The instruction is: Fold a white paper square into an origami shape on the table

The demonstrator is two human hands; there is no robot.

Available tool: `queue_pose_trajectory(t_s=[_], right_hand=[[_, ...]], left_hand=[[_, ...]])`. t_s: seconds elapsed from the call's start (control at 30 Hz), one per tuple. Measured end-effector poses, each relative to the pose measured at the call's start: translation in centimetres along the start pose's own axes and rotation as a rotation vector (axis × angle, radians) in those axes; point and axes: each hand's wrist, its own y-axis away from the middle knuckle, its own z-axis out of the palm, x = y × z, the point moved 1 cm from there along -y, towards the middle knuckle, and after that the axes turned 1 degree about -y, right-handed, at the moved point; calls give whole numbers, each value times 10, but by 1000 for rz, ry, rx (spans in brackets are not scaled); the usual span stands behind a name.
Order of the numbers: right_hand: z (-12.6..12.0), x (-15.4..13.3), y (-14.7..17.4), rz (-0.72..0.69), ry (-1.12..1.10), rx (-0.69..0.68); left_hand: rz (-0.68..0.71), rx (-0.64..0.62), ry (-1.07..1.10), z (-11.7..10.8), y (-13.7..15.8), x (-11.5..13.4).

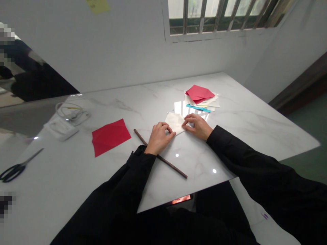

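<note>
A white sheet of paper (175,121) lies on the white marble table (230,136) in front of me. My left hand (160,136) presses its fingertips on the sheet's near left edge. My right hand (198,125) presses on its right side, fingers curled over a fold. Both hands touch the same sheet, which lies flat on the table. A thin brown stick (176,168) runs diagonally under my left wrist.
A red paper square (110,136) lies left of the hands. A stack of coloured papers (201,97) with a red sheet on top sits behind. Black scissors (15,169) lie at far left, near a white box (61,128) and coiled cable (71,111).
</note>
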Motion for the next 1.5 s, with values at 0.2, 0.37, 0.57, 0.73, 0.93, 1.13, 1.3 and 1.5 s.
queue_pose_trajectory(t_s=[0.2,0.37,0.57,0.73,0.93,1.13,1.3,1.5], right_hand=[[1,1,0,16,6,-6],[2,3,1,18,4,-10],[3,2,1,-13,18,-4],[4,2,1,-30,26,5],[4,1,1,-22,41,8],[5,-1,2,-13,60,13],[5,-2,2,-23,74,24],[4,-1,2,-39,76,13]], left_hand=[[32,20,-15,2,2,-4],[79,0,4,0,3,-5],[169,-2,-65,1,5,-1],[238,38,-188,2,9,10],[289,47,-270,-1,7,19],[312,4,-271,4,6,15],[332,-79,-213,13,4,11],[287,-126,-221,14,5,12]])
